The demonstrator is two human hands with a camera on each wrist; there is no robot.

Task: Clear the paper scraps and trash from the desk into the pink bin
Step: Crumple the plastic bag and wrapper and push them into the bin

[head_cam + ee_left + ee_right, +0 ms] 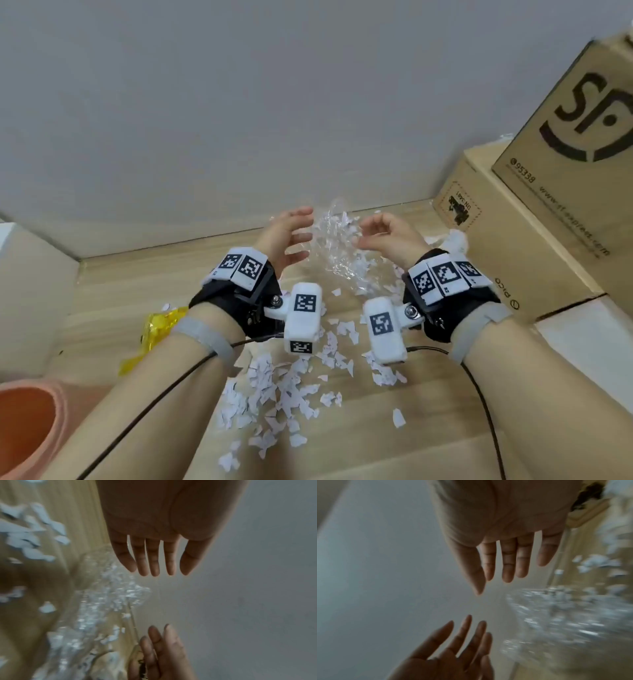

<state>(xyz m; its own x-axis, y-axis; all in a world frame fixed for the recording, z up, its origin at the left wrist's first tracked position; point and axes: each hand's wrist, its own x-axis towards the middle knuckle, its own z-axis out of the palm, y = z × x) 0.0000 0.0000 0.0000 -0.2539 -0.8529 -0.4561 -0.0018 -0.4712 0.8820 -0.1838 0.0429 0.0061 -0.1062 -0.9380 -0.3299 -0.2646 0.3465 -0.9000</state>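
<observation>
Crumpled clear plastic wrap [337, 246] stands on the wooden desk [428, 418] near the wall. My left hand [291, 236] and right hand [380, 236] hover on either side of it, palms facing each other. The wrist views show the left hand's fingers [152, 558] and the right hand's fingers [508, 561] straight and holding nothing, with the plastic [106, 601] [565, 615] below them. Several white paper scraps [284, 387] litter the desk under my wrists. A yellow wrapper [157, 329] lies at the left. The pink bin [30, 421] is at the lower left.
Stacked cardboard boxes [548, 192] fill the right side, with a crumpled white tissue [455, 240] at their foot. A grey wall [239, 120] closes off the back. A white block [27, 274] stands at the left.
</observation>
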